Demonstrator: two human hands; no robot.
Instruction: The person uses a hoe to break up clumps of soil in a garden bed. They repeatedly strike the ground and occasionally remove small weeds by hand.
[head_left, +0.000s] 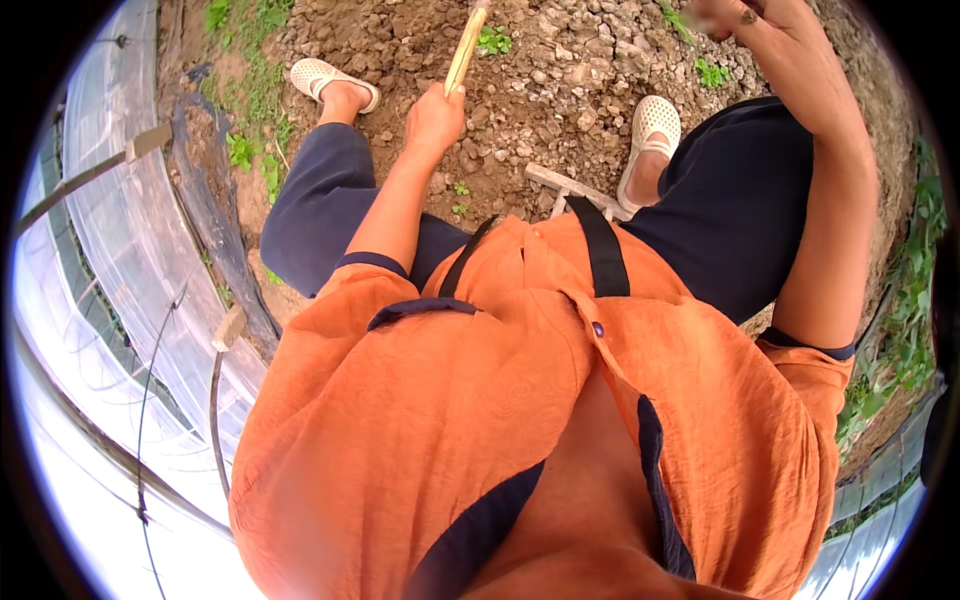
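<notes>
My left hand (437, 116) is closed around a pale wooden handle (465, 52), which slants up past the top edge of the view, so its far end is hidden. My right hand (780, 30) is raised at the upper right, bent at the wrist. Its fingertips are blurred and partly cut off, and a dark spot shows on one finger; whether it holds anything is unclear. Below the hands lies cloddy brown soil (555, 90) with small green plants (493, 40). A weathered wooden frame (574, 186) shows between my legs, mostly hidden by my shirt.
My feet in perforated clogs (330, 81) stand wide apart on the soil. Clear plastic sheeting (112, 172), dark film (217, 195) and rods with blocks (148, 142) lie on the left. Leafy plants (904, 300) line the right side.
</notes>
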